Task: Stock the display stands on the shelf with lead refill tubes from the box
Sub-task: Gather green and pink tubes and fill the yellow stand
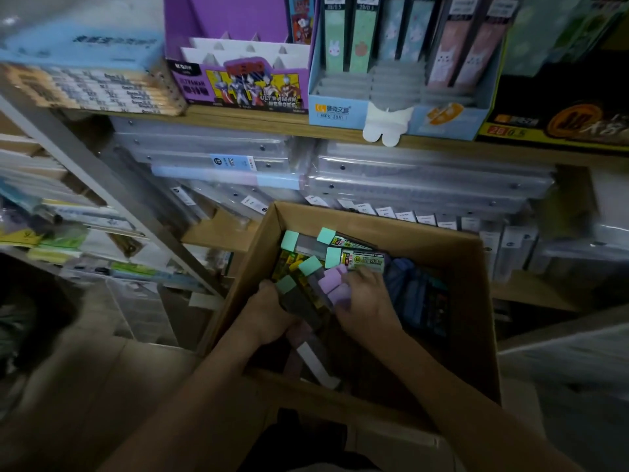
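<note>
Our left grip (272, 315) is clamped round a dark tube (303, 306) with a green cap, at the left side of the box (473, 301). Our right grip (369, 303) lies just beside it, fingers bent over a cluster of purple-capped tubes (335, 282). Blur keeps us from telling whether it is closed on them or only resting there. Both wrists cross the near wall of the box, and the two grips cover much of the pile beneath.

We count five green caps in the box, the held one included. Two loose green-capped tubes (360, 258) show printed labels. The purple caps are too smeared to count. Dark blue tubes (418, 294) fill the right side, and one pale tube (318, 364) lies below the left grip.

The far rim of the box hides part of the clear cases (422, 178) stacked in the space behind it. On the wooden shelf (238, 119) above them we see three stands: a purple stand (238, 86) with white tiers, a blue stand (335, 112), and a black stand (558, 120) at the right. The blue stand carries six tall packs (362, 39) upright at its back: two green, two blue, two pink. A white cat-shaped tag (386, 126) hangs at its front. Left of the purple stand lies a stack of pencil packs (92, 90).
</note>
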